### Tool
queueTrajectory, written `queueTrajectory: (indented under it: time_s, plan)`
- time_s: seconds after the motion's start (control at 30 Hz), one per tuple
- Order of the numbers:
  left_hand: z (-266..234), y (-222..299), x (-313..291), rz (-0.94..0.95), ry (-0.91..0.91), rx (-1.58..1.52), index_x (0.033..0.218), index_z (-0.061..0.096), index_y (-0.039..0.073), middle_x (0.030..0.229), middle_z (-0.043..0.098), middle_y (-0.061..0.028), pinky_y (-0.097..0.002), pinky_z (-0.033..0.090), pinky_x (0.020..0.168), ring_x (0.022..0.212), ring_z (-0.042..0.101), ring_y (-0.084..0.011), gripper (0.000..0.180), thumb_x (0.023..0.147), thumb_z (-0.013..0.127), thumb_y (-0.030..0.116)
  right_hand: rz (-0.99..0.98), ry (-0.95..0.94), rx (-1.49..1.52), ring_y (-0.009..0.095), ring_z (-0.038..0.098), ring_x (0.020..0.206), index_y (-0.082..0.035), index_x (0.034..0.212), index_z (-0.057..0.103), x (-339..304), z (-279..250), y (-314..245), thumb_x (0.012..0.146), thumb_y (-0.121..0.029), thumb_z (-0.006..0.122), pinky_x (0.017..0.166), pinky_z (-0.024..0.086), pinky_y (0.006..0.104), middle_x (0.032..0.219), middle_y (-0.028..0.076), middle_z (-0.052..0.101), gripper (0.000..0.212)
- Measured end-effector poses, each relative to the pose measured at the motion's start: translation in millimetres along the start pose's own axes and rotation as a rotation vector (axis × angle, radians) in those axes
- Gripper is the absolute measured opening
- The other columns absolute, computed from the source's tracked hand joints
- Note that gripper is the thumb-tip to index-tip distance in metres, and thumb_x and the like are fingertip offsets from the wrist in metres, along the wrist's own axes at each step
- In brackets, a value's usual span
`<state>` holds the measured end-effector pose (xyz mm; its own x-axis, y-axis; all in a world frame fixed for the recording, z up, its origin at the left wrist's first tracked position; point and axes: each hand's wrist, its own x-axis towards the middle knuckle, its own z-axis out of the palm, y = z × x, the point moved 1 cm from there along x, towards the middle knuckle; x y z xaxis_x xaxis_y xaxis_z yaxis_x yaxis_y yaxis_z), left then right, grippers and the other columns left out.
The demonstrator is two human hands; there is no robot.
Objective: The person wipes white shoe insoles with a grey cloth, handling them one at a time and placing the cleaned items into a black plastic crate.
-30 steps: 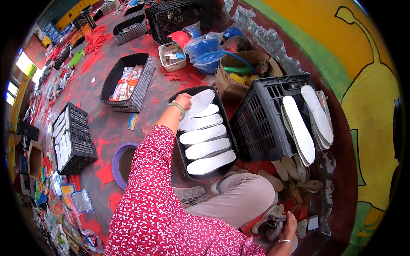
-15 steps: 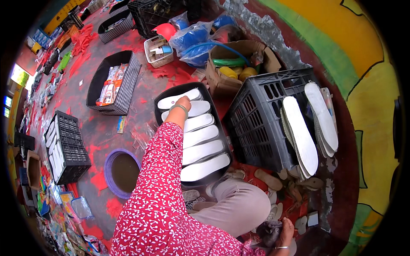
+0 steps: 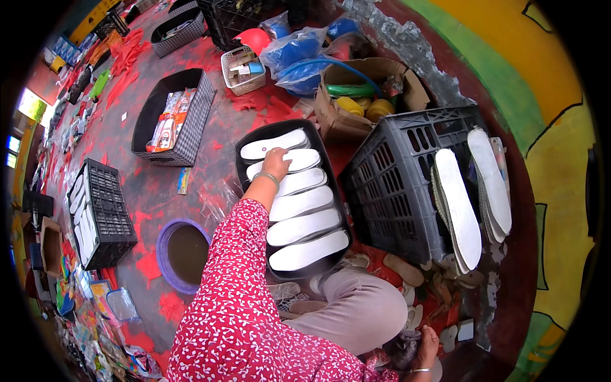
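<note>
My left hand (image 3: 275, 165) reaches into a black basket (image 3: 243, 141). Its bent fingers close over the edge of the second stack of white insoles (image 3: 305, 159) from the far end. Several more stacks of white insoles (image 3: 304, 205) lie side by side towards me, the nearest (image 3: 310, 250) by my knee. At the lower right my right hand (image 3: 428, 347) is down by a dark grey bundle (image 3: 405, 347); its fingers are too unclear to read.
A grey crate (image 3: 394, 184) stands to the right, with two insole stacks (image 3: 459, 210) against its side. Loose shoes (image 3: 404, 270) lie below it. Leftward are a purple basin (image 3: 167, 267) of murky water, a checked basket (image 3: 191, 121) and a black crate (image 3: 108, 216). A cardboard box (image 3: 331, 114) sits behind.
My left hand has drawn slightly back towards me, from between the first and second stacks onto the second. The insoles keep their places in the basket. The whole view has shifted a little.
</note>
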<state>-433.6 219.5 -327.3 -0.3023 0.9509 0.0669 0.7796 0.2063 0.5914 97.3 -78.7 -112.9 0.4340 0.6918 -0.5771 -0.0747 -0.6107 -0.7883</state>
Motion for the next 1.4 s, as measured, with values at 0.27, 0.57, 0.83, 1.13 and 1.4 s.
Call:
queueTrajectory:
  time_s: [0.27,0.57,0.83,1.13,1.4]
  plan:
    - [4.4,-15.4,-29.5,0.193,-0.351,0.270,0.123,0.052,0.012,0.136,0.042,-0.0108,-0.0351,0.029,0.107,0.130,0.032,-0.0296,0.053,0.073,0.048,-0.006,0.000,0.007,-0.017,0.006,0.049,0.057,-0.008,0.073,0.057,4.9,-3.6,6.4,0.090,-0.017,0.055,0.054,0.040,0.0209,0.066,-0.003,0.056,0.019]
    - [3.2,-11.0,-27.0,0.318,-0.349,0.351,0.121,0.053,0.009,0.131,0.046,-0.0121,-0.0337,0.034,0.104,0.126,0.039,-0.0268,0.042,0.082,0.042,-0.002,-0.031,-0.006,0.022,0.006,0.048,0.057,-0.010,0.072,0.055,19.9,-25.7,28.0,0.090,-0.015,0.054,0.054,0.039,0.0211,0.065,-0.004,0.055,0.019]
    - [4.4,-20.2,-36.0,0.237,-0.084,0.163,0.119,0.053,0.004,0.128,0.048,-0.0169,-0.0368,0.033,0.103,0.122,0.041,-0.0305,0.042,0.078,0.046,-0.001,-0.014,-0.008,0.010,0.006,0.051,0.060,-0.008,0.074,0.057,-5.8,6.8,-4.0,0.089,-0.014,0.053,0.056,0.040,0.0206,0.067,-0.003,0.057,0.017]
    - [-38.6,-27.2,-36.6,-0.883,0.031,-0.311,0.129,0.033,-0.010,0.118,0.049,-0.0314,-0.0404,0.038,0.096,0.111,0.048,-0.0417,0.053,0.083,0.047,0.013,-0.036,-0.013,0.004,0.008,0.052,0.060,-0.006,0.078,0.059,-12.9,1.9,-1.9,0.089,-0.016,0.055,0.057,0.042,0.0213,0.069,-0.001,0.058,0.016]
    - [0.3,-64.8,-32.3,-0.664,0.006,-0.167,0.133,0.028,-0.008,0.118,0.052,-0.0292,-0.0381,0.041,0.092,0.108,0.053,-0.0366,0.057,0.083,0.044,0.012,-0.071,-0.014,0.007,0.007,0.051,0.060,-0.004,0.076,0.059,-12.0,-11.0,10.6,0.090,-0.018,0.054,0.057,0.041,0.0213,0.068,-0.001,0.057,0.020]
